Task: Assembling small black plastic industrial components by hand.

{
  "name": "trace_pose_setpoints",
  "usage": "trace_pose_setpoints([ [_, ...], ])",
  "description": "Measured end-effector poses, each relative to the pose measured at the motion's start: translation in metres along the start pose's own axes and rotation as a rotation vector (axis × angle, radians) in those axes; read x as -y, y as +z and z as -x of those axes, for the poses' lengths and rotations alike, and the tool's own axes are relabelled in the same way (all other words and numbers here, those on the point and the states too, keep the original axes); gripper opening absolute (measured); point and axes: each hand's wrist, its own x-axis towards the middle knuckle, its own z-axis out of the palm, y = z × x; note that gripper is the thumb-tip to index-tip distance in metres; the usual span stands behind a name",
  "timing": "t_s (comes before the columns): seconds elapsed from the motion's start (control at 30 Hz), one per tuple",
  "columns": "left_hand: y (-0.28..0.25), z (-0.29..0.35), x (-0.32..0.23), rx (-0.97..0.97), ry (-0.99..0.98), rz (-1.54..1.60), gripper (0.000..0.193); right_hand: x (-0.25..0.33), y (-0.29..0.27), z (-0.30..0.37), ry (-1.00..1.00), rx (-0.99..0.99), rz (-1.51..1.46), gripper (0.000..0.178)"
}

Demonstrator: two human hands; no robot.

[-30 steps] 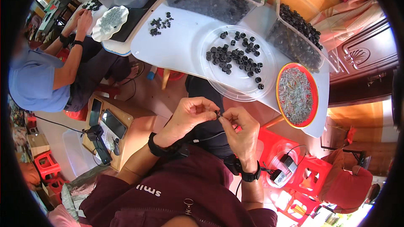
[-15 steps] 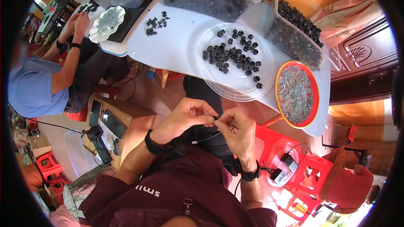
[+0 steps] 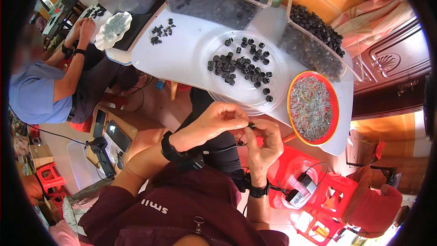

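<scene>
My left hand (image 3: 217, 120) and my right hand (image 3: 265, 145) meet above my lap, in front of the white table (image 3: 150, 64). Between their fingertips is a small black plastic part (image 3: 251, 125), mostly covered by the fingers. Both hands pinch it. Beyond them, a round clear plastic tray (image 3: 207, 86) on the table holds many small black cylindrical parts (image 3: 248, 70). To the right of it, a red bowl with a yellow rim (image 3: 336, 123) is filled with thin, silvery pin-like pieces (image 3: 312, 107).
Clear bins of black parts (image 3: 214, 9) (image 3: 314, 32) line the table's back. A small heap of black pieces (image 3: 161, 32) lies at its left. At far left a person in blue (image 3: 41, 86) works beside a white scalloped dish (image 3: 113, 29). Red stools (image 3: 334, 191) stand at right.
Both hands have shifted slightly right, still together on the small black part. My right hand has turned, with its fingers curling more over the part. The whole view has shifted a little.
</scene>
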Motion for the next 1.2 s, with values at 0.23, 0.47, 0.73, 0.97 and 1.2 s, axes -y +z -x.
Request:
trace_pose_setpoints([
  [0.23, 0.012, -0.065, -0.003, -0.143, 0.488, -0.999, 0.026, -0.007, -0.026, 0.004, 0.051, -0.133, 0.031, 0.023],
  [0.47, 0.012, -0.103, 0.017, -0.082, 0.602, -1.359, 0.02, -0.011, -0.033, 0.012, 0.151, -0.164, 0.006, 0.022],
  [0.73, 0.008, -0.102, 0.011, -0.118, 0.61, -1.237, 0.018, -0.016, -0.033, 0.013, 0.118, -0.176, -0.002, 0.019],
  [0.97, -0.01, -0.054, -0.014, -0.108, 0.341, -0.446, 0.02, -0.007, -0.024, 0.015, 0.279, -0.141, -0.242, 0.018],
  [1.2, -0.024, 0.03, -0.023, -0.184, 0.102, -0.032, 0.025, -0.001, 0.003, 0.018, 0.239, 0.058, -0.365, 0.023],
])
